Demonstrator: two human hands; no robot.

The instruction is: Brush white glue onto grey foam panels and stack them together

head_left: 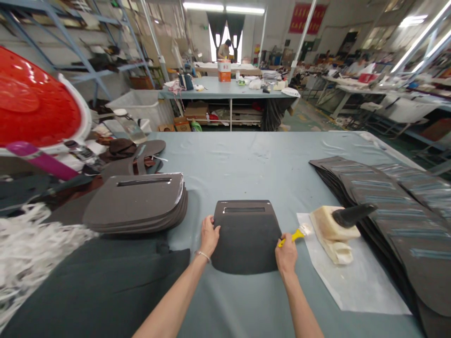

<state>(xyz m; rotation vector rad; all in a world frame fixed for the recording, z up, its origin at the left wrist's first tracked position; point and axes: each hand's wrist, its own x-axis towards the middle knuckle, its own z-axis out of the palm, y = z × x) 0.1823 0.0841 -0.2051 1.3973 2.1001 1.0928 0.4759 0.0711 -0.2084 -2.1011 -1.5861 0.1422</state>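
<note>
Head view: your left hand [209,236] grips the left edge of the dark grey slotted flat panel [246,237], lower centre of frame on the grey-blue table [246,155]. Your right hand [286,256] is clenched on a yellow-handled brush [294,236] at the panel's right edge. 1 stack of matching panels [136,203] sits centre-left.

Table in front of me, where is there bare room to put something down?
The table lies bare beyond the dark piece under the left hand and right hand, between the stack and the fanned pieces. Crowded right: glue pot on its sheet.
</note>
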